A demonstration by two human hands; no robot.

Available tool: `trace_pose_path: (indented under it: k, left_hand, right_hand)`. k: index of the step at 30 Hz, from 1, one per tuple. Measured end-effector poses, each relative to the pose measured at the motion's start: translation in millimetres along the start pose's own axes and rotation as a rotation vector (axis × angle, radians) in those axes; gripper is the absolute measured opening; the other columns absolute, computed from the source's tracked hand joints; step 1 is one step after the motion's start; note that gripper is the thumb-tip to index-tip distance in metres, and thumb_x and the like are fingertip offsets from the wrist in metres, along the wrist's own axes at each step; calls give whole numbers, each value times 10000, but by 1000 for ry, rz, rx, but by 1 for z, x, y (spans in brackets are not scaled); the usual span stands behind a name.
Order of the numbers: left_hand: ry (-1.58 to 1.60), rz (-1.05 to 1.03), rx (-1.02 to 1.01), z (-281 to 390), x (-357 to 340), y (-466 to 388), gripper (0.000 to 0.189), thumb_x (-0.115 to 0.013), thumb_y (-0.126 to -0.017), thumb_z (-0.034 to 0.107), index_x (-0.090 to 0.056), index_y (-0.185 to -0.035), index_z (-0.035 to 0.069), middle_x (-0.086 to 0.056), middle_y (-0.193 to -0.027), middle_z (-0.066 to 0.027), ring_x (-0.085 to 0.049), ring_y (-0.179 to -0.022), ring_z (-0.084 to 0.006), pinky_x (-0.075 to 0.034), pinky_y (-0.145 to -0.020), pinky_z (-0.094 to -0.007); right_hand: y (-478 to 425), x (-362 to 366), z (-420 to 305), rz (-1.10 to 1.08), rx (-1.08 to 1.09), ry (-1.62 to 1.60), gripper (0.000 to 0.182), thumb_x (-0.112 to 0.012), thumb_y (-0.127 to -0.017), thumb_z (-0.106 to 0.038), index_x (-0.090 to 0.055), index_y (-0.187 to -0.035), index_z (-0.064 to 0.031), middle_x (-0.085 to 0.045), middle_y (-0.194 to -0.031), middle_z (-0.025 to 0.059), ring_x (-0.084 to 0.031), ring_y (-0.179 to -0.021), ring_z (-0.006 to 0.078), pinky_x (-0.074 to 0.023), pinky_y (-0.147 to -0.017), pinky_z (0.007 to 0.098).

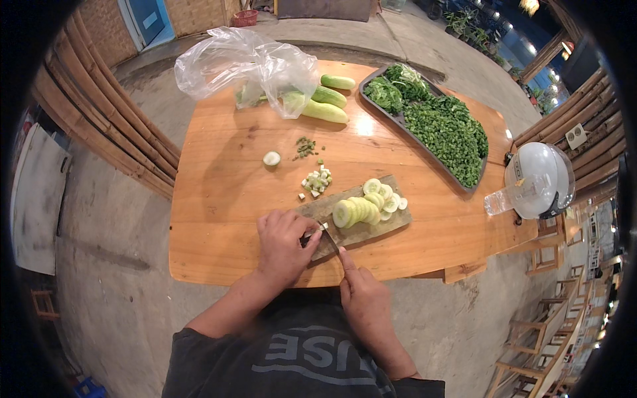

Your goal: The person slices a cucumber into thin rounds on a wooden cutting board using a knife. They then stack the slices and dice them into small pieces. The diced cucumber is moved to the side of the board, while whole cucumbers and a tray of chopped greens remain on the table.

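Observation:
My right hand [362,288] grips a knife, its dark blade [329,240] angled over the left part of a wooden cutting board [393,225]. Beside the blade, the bent fingers of my left hand [286,244] hold a small pale cucumber piece [309,233] down on the board; the fingers hide most of it. Overlapping cucumber slices [358,211] lie on the board's right part. Just beyond the board is a small pile of diced cucumber [317,181]. Green trimmings [305,148] and a round cucumber end [271,158] rest farther back on the wooden table [224,199].
Whole cucumbers [326,111] lie at the back, partly under a clear plastic bag [249,64]. A dark tray [417,143] holds chopped greens [443,134] at the back right. A white appliance [535,174] and a clear plastic container [499,201] stand by the right edge.

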State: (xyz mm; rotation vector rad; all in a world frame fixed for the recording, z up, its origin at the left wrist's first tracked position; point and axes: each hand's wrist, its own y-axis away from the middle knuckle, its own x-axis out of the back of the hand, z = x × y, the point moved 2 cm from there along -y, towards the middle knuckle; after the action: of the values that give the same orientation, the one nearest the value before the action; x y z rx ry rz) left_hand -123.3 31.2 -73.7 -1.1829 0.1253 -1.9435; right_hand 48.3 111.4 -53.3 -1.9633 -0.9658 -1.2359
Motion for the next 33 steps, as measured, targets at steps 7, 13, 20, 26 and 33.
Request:
trace_pose_path:
  k: [7,13,20,26,33]
  left_hand:
    - [-3,-13,34,-2,9,3,149,-819,-760,152,-714,-865,144,-656,-880,4,-575,-936,-238,-372,-893,-408]
    - [-20,-30,43,-1,9,3,144,-824,-762,155,-713,-853,142,-658,-874,13,-576,-929,-232,-368,-888,-403]
    - [-7,-28,36,-1,9,3,147,-823,-761,150,-713,-857,140,-660,-878,9,-576,-920,-238,-367,-889,-407]
    - [0,-8,36,-2,11,5,173,-824,-751,141,-710,-881,133,-659,-878,-1,-574,-918,-249,-366,-891,-408]
    - [-17,-23,85,-1,16,9,173,-826,-766,151,-707,-888,127,-661,-878,-1,-577,-914,-242,-363,-885,-405]
  right_hand:
    - [0,-1,12,26,-83,-344,552,-660,-884,-118,-609,-1429,-194,-618,-763,106,-661,-691,307,-508,-795,454]
    - [0,4,5,13,5,-181,591,-680,-871,-114,-598,-1446,-222,-585,-738,81,-637,-658,283,-507,-775,423]
    - [0,4,-5,-37,-15,-51,577,-672,-874,-63,-607,-1433,-189,-567,-745,109,-629,-652,297,-524,-673,433]
    - [0,2,-5,-57,-58,-111,554,-673,-878,-106,-612,-1424,-181,-598,-740,98,-647,-650,302,-546,-712,439]
    - [-3,10,2,-40,-85,-313,524,-658,-894,-99,-628,-1410,-186,-642,-754,113,-667,-698,314,-509,-833,451]
